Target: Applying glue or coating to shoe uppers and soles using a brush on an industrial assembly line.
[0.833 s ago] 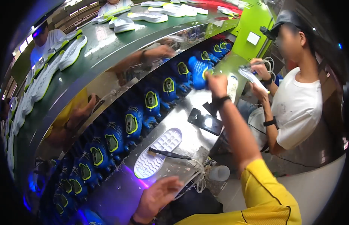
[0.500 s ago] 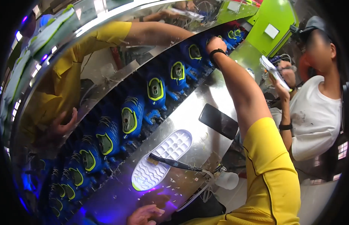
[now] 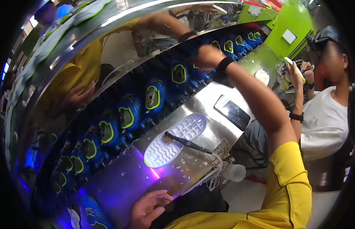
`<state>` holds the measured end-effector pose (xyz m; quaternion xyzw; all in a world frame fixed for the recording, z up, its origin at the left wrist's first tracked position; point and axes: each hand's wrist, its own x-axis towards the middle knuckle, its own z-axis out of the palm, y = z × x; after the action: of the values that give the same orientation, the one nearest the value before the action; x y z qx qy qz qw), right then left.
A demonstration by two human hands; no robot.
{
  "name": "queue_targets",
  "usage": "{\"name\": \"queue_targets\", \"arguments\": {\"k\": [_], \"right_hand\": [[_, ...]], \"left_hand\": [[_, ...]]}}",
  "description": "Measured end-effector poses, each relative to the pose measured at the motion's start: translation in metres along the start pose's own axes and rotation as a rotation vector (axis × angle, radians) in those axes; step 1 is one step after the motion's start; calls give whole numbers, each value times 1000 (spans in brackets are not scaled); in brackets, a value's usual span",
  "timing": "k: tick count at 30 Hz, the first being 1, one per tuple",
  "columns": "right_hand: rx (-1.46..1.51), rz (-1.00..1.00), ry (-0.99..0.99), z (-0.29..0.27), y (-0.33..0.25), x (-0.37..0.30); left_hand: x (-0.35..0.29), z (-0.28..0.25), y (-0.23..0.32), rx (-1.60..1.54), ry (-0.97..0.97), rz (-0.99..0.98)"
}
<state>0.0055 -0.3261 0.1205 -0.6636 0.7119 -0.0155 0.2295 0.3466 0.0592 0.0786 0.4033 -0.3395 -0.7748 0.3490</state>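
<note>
My right hand [image 3: 208, 58] reaches over the row of blue shoe uppers with lime collars [image 3: 154, 96], which stand along a dark channel. Motion smears its fingers, so whether it grips an upper cannot be told. Low in the picture, my left hand [image 3: 150, 208] hangs over the metal ledge's near edge with loosely bent fingers apart and nothing in them. Between the two hands a white shoe sole [image 3: 189, 126] lies tread up on the ledge. A dark-handled brush [image 3: 191, 143] rests across it, bristles on the sole.
A phone [image 3: 231, 112] lies on the metal ledge [image 3: 126, 181]. Another blue upper [image 3: 94, 213] is at the lower left. A white cup [image 3: 234, 172] and cords hang by the near edge. At right, a person in white [image 3: 326, 122] holds a sole [image 3: 297, 71] beside a green machine panel [image 3: 294, 28].
My right hand has come back along the row toward me, its elbow bending. My left hand has risen further into view. The whole view has shifted, and a blue upper now shows at lower left.
</note>
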Motion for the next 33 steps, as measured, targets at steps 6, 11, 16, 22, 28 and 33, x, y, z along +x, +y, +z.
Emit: {"name": "queue_targets", "arguments": {"k": [6,11,16,22,28,33], "right_hand": [[-51,88,279,111,-29,21],[325,222,376,91,4,14],[967,-80,120,76,-26,-163],[698,-847,28,175,-45,-365],[858,-501,-332,242,-100,-407],[-130,-388,844,231,-40,-296]], "left_hand": [[-53,-8,-14,74,18,130],[-101,-22,-16,47,67,238],[-131,-36,-24,62,172,247],[-96,-43,-43,-126,16,586],[-160,-70,-56,222,252,787],[-206,-79,-40,748,882,732]]}}
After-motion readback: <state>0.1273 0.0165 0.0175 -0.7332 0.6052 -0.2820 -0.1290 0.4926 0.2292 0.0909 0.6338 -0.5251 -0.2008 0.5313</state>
